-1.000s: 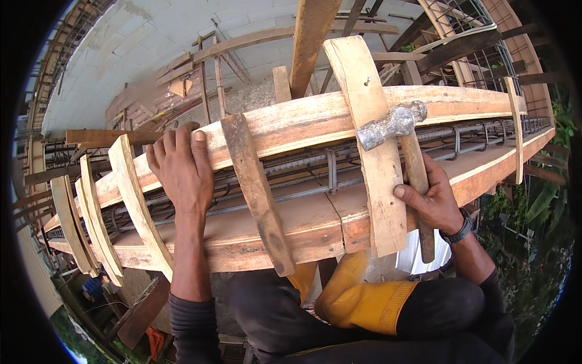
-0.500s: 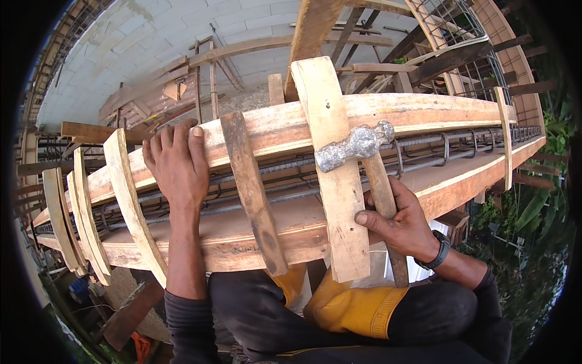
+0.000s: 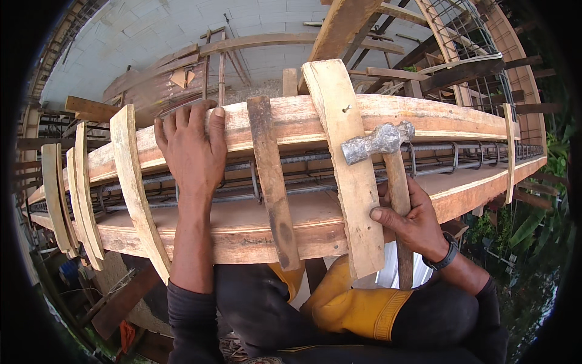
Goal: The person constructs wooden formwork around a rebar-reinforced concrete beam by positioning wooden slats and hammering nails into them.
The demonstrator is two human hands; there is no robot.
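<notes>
The right hand [image 3: 418, 224] is closed around the handle of the hammer [image 3: 379, 141], thumb crossing in front, its tip on the pale slat [image 3: 354, 188]; the remaining fingers are partly concealed behind the handle and slat. The hammer head overlaps the slat's right edge; contact cannot be confirmed. The left hand [image 3: 195, 145] lies over the top edge of the far beam [image 3: 448, 115]; its fingertips are hidden, so whether it grips cannot be determined. The pale slat spans both beams, its lower end projecting past the near beam [image 3: 242, 244]. A nail [image 3: 346, 109] protrudes near its upper end. The left forearm and slats obscure parts of the steel bars [image 3: 436, 147] between the beams. A narrow opening separates the dark slat [image 3: 271, 182] from the pale slat; a wider one extends rightward to the end slat [image 3: 509, 155].
</notes>
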